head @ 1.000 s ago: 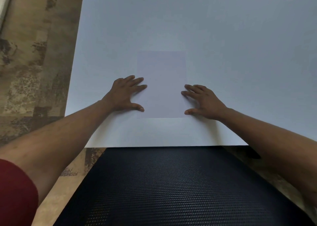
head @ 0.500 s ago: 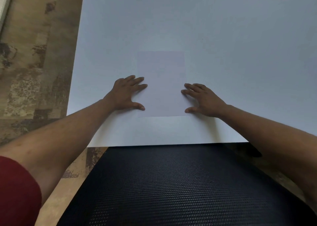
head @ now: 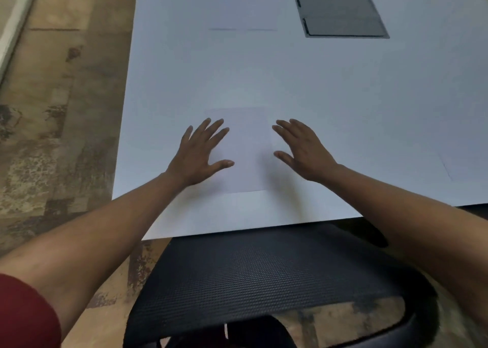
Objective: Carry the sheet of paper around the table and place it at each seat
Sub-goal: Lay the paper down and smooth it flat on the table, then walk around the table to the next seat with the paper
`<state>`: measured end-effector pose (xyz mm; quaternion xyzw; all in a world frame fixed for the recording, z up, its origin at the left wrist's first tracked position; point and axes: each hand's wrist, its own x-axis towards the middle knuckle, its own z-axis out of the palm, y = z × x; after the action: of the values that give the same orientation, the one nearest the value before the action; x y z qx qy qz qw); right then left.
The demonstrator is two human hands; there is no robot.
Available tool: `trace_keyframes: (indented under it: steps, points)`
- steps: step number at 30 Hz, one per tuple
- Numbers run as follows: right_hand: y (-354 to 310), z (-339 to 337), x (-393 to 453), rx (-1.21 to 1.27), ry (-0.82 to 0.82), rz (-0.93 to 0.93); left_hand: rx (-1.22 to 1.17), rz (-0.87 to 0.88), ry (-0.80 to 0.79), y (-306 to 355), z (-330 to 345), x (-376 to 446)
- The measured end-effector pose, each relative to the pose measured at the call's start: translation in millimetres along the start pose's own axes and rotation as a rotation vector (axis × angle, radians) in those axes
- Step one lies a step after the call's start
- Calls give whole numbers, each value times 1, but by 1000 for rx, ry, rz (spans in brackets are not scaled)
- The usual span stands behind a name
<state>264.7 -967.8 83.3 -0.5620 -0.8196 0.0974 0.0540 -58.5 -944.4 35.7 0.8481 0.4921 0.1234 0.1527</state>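
The sheet of paper (head: 245, 149) is a plain, pale rectangle, nearly the same colour as the white tabletop (head: 317, 96) it lies flat on, so its edges show only as faint lines; it sits close to the near edge of the tabletop, its long sides running away from the person, directly beyond the black mesh chair (head: 264, 273) drawn up at that seat. No print, brand or writing can be read on it, and its surface looks blank, though the soft picture might hide faint marks. The left hand (head: 200, 154) is spread with fingers (head: 211, 131) straight and apart, over the sheet's left edge, thumb pointing across the paper; the right hand (head: 303, 152) is likewise spread beside the right edge, its fingers gripping nothing. Whether either palm actually touches the paper or hovers just above it I cannot tell. Farther back on the tabletop, to the right, a grey rectangular hatch (head: 340, 14) is set flush in the surface, divided into two flaps, both closed, so nothing inside it shows. A thin dark line (head: 243, 29) lies on the tabletop well beyond the sheet, perhaps the edge of another flat sheet. A dark red sleeve (head: 23, 313) covers the upper left arm, and mottled brown flooring (head: 58, 136) runs along the left of the tabletop.
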Motion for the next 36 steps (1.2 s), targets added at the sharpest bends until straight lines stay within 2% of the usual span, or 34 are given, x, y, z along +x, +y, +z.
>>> trace_keyframes:
  steps: [5,12,19,25,36]
  points:
    - [-28,-43,-14,-67,146,2,82,72,66,19,-43,-9]
    - [-65,-96,-18,-96,265,9,268,71,187,52,-113,-33]
    - [-109,-146,-22,-149,393,-130,436,-97,389,108,-158,-70]
    - [-138,-163,-37,-159,387,-211,484,-218,468,139,-190,-118]
    - [-258,-160,-23,-116,361,-324,545,-397,538,88,-249,-213]
